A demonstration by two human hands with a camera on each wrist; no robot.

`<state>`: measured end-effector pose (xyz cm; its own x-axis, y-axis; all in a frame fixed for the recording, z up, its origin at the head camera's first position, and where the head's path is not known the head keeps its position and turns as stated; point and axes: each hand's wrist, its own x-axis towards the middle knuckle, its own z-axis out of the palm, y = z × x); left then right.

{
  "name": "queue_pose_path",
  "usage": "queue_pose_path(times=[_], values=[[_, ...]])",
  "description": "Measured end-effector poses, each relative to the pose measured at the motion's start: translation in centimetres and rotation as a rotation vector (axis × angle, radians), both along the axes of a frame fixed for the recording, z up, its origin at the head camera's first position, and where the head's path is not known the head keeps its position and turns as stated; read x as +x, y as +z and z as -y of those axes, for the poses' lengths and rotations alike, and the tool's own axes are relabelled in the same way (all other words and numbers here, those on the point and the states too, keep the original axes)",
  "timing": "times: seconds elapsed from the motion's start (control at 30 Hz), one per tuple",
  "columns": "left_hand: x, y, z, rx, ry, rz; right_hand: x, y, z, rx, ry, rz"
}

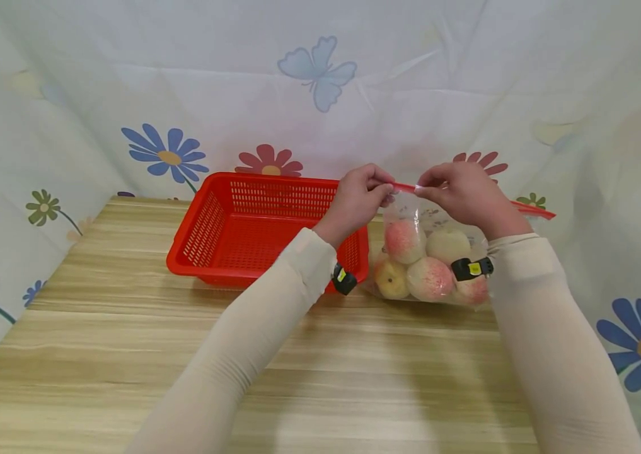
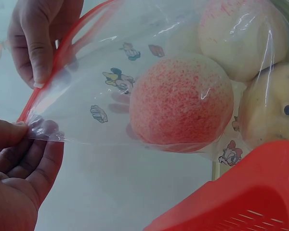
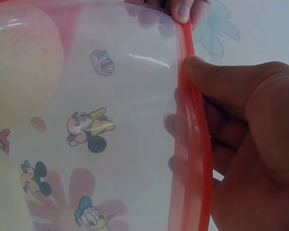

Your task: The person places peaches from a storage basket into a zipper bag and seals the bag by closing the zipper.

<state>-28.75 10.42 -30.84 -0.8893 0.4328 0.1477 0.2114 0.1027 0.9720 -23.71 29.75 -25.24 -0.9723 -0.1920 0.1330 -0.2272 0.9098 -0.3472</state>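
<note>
A clear zip bag (image 1: 428, 217) printed with small cartoon figures stands on the table, holding several pink-speckled peaches (image 1: 430, 279) and a yellowish round fruit (image 1: 391, 280) with a dark spot. Along its top runs a red zip strip (image 3: 204, 159). My left hand (image 1: 361, 197) pinches the strip's left end at the bag's corner, between thumb and fingers. Close beside it, my right hand (image 1: 464, 194) pinches the same strip, thumb in front and fingers behind the plastic. To the right of this hand the strip runs on free; there it looks parted in the head view.
A red plastic basket (image 1: 186, 271) with slotted walls stands left of the bag, its right rim close to the fruit; nothing shows inside it. My left forearm crosses over its front right corner. Flower-printed cloth (image 1: 320, 139) hangs behind the wooden table (image 1: 127, 353) and at both sides.
</note>
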Motion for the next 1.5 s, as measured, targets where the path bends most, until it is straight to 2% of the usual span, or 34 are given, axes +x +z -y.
queue_pose_path(times=[0.2, 0.43, 0.73, 1.17, 1.5], values=[[0.2, -0.2, 0.1, 0.001, -0.003, -0.003, 0.3, -0.1, -0.3, -0.016, -0.006, 0.018], [0.0, -0.6, 0.2, 0.01, -0.01, -0.005, 0.8, -0.4, -0.8, -0.013, 0.007, -0.028], [0.1, -1.0, 0.3, 0.009, -0.009, -0.015, 1.1, -0.7, -1.3, -0.019, 0.005, -0.03], [-0.1, -1.1, 0.4, 0.021, -0.019, -0.009, 1.2, -0.6, -1.9, -0.009, -0.039, 0.034], [-0.2, -0.7, 0.5, 0.018, -0.014, 0.016, 1.3, -0.5, -2.4, -0.01, -0.036, 0.041]])
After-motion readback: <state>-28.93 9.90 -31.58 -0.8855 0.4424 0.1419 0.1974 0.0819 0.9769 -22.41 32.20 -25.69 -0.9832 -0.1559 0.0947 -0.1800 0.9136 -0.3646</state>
